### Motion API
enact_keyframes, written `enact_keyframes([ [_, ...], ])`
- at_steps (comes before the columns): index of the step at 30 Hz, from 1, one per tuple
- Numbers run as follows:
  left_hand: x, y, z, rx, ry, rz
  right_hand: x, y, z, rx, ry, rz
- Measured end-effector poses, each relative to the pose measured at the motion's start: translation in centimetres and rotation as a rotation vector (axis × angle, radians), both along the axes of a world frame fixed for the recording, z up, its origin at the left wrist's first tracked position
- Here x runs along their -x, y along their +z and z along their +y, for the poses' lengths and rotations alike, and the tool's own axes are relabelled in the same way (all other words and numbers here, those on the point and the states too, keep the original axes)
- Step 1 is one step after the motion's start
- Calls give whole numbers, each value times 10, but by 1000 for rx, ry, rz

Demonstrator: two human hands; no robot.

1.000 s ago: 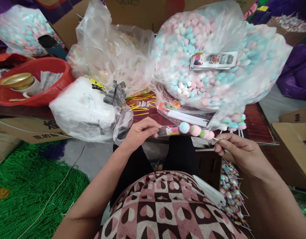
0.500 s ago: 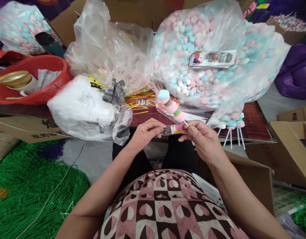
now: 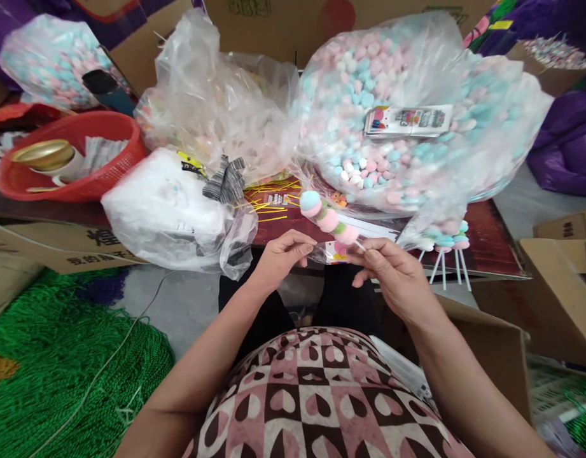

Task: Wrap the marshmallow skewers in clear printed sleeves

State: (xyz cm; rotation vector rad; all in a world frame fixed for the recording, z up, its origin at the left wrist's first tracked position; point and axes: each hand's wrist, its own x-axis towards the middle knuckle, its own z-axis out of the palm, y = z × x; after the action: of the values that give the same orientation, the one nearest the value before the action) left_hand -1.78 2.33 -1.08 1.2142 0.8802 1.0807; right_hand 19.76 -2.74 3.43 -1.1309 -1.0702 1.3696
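Observation:
My right hand [image 3: 392, 270] is closed on the white stick of a marshmallow skewer [image 3: 328, 219], its blue, pink and green sweets pointing up and to the left. Between my hands stretches a small clear printed wrapper bag [image 3: 335, 252] with pink and yellow patches. My left hand [image 3: 286, 257] pinches the left end of that bag between thumb and fingers. The right fingers also seem to touch its right end. Just beyond, a big clear bag of marshmallows [image 3: 369, 165] carries a stack of printed wrappers [image 3: 410, 121].
Finished-looking marshmallow sticks [image 3: 445, 245] overhang the table's right edge. Yellow twist ties [image 3: 271, 207] lie on the dark red table [image 3: 493, 242]. On the left stand a white plastic bag [image 3: 173, 216] and a red basket [image 3: 116, 152]. An open cardboard box [image 3: 478, 337] is low on the right.
The view has shifted slightly. The skewer's marshmallows are now clearer of the plastic, and the stick has tilted a little. Both hands keep their grips on the wrapper bag and stick.

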Motion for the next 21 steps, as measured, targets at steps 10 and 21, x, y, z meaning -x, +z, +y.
enact_keyframes([
  [10,25,-4,11,248,17,-316,-53,-1,-30,-14,-63,-195],
  [21,21,-2,12,196,-3,-230,-62,7,-37,-12,-15,-531],
])
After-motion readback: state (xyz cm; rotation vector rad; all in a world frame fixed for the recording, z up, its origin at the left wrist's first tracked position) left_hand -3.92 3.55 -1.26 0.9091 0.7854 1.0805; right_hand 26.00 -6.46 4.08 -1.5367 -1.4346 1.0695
